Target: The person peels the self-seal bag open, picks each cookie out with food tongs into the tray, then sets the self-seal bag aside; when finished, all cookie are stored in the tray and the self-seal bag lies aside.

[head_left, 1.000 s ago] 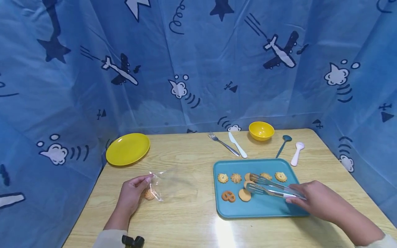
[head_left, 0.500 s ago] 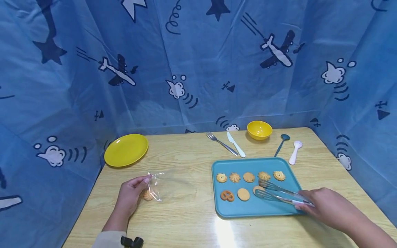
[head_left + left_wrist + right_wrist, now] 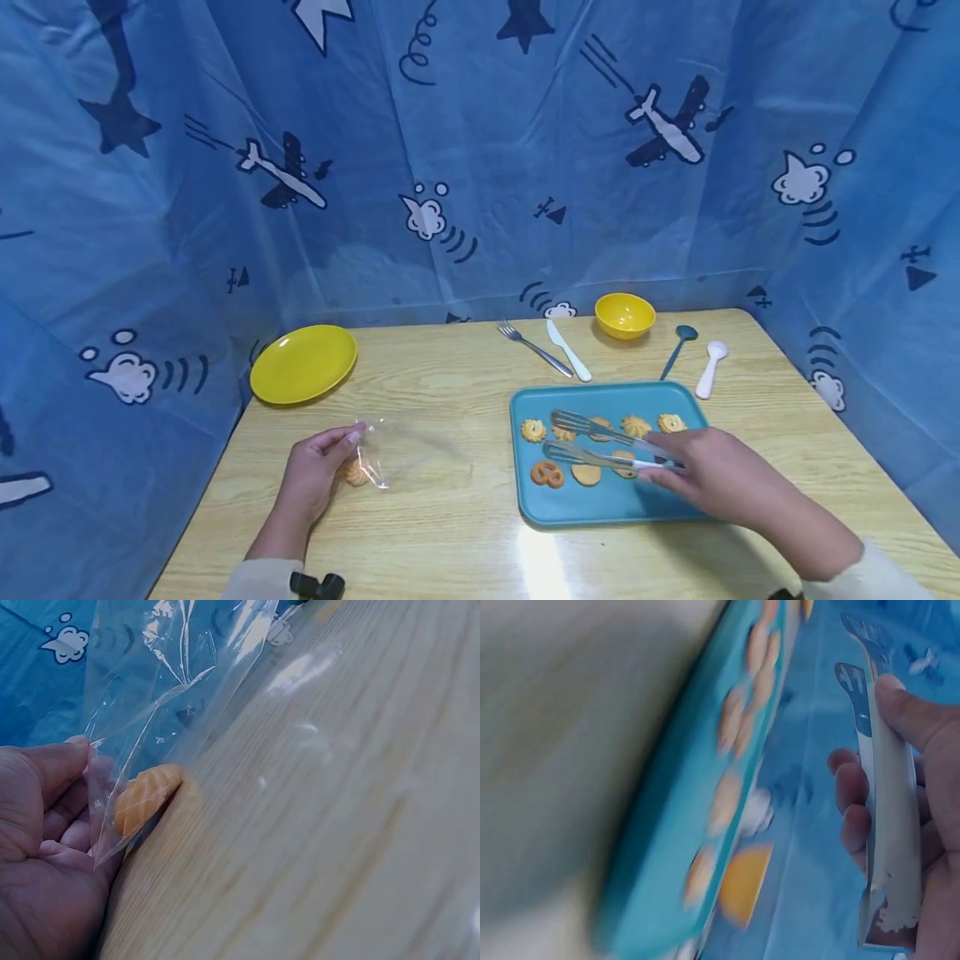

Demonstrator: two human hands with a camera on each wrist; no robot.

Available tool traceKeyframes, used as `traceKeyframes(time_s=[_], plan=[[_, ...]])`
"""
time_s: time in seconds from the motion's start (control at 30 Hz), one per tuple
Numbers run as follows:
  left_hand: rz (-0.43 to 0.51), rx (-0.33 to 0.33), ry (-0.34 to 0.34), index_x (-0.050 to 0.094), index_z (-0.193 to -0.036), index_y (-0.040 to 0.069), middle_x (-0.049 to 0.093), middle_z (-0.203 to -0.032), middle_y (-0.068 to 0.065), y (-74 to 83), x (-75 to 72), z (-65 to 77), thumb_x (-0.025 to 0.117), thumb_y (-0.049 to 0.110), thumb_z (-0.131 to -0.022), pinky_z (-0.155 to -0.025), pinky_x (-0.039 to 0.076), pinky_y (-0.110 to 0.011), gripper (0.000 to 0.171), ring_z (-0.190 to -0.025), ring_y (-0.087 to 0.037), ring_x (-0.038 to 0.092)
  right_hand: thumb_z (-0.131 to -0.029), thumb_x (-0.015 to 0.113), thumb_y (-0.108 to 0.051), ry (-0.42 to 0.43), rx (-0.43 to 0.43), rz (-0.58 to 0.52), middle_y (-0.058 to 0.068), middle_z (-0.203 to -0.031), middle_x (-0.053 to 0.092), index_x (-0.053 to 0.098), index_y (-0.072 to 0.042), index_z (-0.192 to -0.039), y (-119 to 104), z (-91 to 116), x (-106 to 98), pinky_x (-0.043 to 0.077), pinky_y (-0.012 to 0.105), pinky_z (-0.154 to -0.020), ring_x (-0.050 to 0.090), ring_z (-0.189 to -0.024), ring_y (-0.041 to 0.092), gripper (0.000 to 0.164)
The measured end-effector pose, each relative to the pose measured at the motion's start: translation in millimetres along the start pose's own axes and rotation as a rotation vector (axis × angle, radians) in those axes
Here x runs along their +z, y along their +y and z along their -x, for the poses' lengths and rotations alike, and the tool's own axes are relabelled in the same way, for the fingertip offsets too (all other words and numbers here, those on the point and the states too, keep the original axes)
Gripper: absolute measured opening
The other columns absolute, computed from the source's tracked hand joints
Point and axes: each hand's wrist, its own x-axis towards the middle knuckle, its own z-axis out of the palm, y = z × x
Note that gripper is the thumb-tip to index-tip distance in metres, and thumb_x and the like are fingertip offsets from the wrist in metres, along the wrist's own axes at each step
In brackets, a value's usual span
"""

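My left hand point(image 3: 318, 471) pinches the edge of a clear plastic bag point(image 3: 375, 468) at the left of the table. Inside the bag, close beside my fingers, a ridged cookie point(image 3: 146, 799) lies near the wood. My right hand point(image 3: 731, 475) grips metal tongs point(image 3: 600, 459), whose slotted tips are spread apart above the left half of a teal tray point(image 3: 558, 508). On the tray are two rows of cookies, including a pretzel point(image 3: 547, 474), a plain round cookie point(image 3: 586, 474) and a cookie point(image 3: 624, 464) partly covered by the tongs. Nothing is gripped between the tips.
A yellow plate point(image 3: 303, 364) stands at the back left. Behind the tray lie a fork point(image 3: 536, 347), a pale knife point(image 3: 568, 350), a yellow bowl point(image 3: 625, 316), a dark green spoon point(image 3: 677, 348) and a pale pink spoon point(image 3: 711, 369). A blue printed curtain point(image 3: 480, 167) rises behind the table.
The tongs carried a round cookie rightward and released it in the tray's front row. They have since swung left, up over the other cookies. My left hand and the bag have stayed put.
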Motion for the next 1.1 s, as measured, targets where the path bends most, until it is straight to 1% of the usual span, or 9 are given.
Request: traceKeyframes(time_s=[0.1,0.23,0.3,0.43,0.53,0.63,0.77,1.0,1.1], plan=[[-0.010,-0.001,-0.001,0.070,-0.124,0.006,0.068,-0.137,0.002,1.1,-0.5,0.5,0.069,0.026,-0.099,-0.095,0.053,-0.011,0.032,-0.121,0.007,0.060,-0.095,0.069,-0.048,0.053,-0.092,0.015,-0.001,-0.102,0.079,0.074,-0.014,-0.121,-28,-31,9,0.064,0.038,-0.075,0.075,-0.087,0.014,0.043],[-0.041,0.002,-0.007,0.071,-0.124,0.009,0.067,-0.137,0.003,-1.3,1.4,1.9,0.069,0.029,-0.099,-0.097,0.052,-0.012,0.032,-0.131,-0.004,0.058,-0.097,0.068,-0.044,0.045,-0.163,0.042,-0.004,-0.099,0.079,0.073,-0.015,-0.122,-63,-70,20,0.063,0.035,-0.071,0.073,-0.082,0.012,0.039],[-0.068,0.018,-0.010,0.072,-0.123,0.011,0.067,-0.137,0.003,-1.7,1.4,2.2,0.069,0.031,-0.099,-0.099,0.052,-0.012,0.032,-0.136,-0.010,0.056,-0.098,0.068,-0.042,0.003,-0.175,0.055,-0.008,-0.094,0.077,0.072,-0.017,-0.122,-78,-88,27,0.061,0.033,-0.069,0.070,-0.076,0.009,0.036],[-0.114,0.039,-0.002,0.073,-0.120,0.013,0.069,-0.135,0.005,-2.3,-0.4,1.5,0.069,0.035,-0.098,-0.098,0.051,-0.011,0.031,-0.137,-0.015,0.055,-0.099,0.065,-0.044,-0.089,-0.207,0.092,-0.012,-0.070,0.062,0.071,-0.020,-0.104,-103,-119,49,0.050,0.028,-0.056,0.054,-0.059,0.006,0.025],[-0.127,0.042,0.007,0.074,-0.119,0.014,0.070,-0.133,0.005,-2.9,-1.2,1.1,0.070,0.036,-0.098,-0.096,0.052,-0.011,0.031,-0.135,-0.014,0.057,-0.098,0.065,-0.047,-0.146,-0.225,0.085,-0.012,-0.062,0.051,0.066,-0.022,-0.092,-117,-139,64,0.041,0.027,-0.051,0.045,-0.053,0.006,0.025],[-0.123,0.041,0.006,0.074,-0.120,0.014,0.070,-0.134,0.003,-3.2,-1.0,1.5,0.069,0.036,-0.098,-0.098,0.052,-0.012,0.032,-0.135,-0.015,0.057,-0.097,0.066,-0.049,-0.196,-0.236,0.048,-0.013,-0.062,0.052,0.067,-0.023,-0.093,-130,-155,73,0.042,0.027,-0.051,0.046,-0.053,0.006,0.027],[-0.115,0.024,0.005,0.074,-0.121,0.015,0.069,-0.135,0.004,-2.7,0.1,2.6,0.069,0.036,-0.099,-0.099,0.052,-0.014,0.032,-0.135,-0.014,0.057,-0.096,0.066,-0.050,-0.238,-0.264,0.022,-0.014,-0.065,0.056,0.069,-0.023,-0.096,-142,-170,78,0.046,0.027,-0.055,0.050,-0.057,0.003,0.027],[-0.079,0.032,0.002,0.074,-0.121,0.011,0.070,-0.132,0.003,-2.1,0.2,2.9,0.071,0.033,-0.097,-0.096,0.051,-0.010,0.033,-0.119,0.004,0.062,-0.096,0.066,-0.051,-0.244,-0.329,0.017,-0.011,-0.061,0.049,0.063,-0.023,-0.085,-153,-182,82,0.039,0.025,-0.053,0.042,-0.055,0.006,0.030],[-0.077,0.045,-0.002,0.074,-0.121,0.011,0.070,-0.132,0.003,-2.2,-0.4,2.1,0.071,0.033,-0.097,-0.096,0.051,-0.009,0.033,-0.118,0.005,0.062,-0.097,0.065,-0.050,-0.242,-0.337,0.021,-0.011,-0.061,0.047,0.062,-0.023,-0.084,-156,-186,84,0.038,0.026,-0.052,0.041,-0.055,0.006,0.030]])
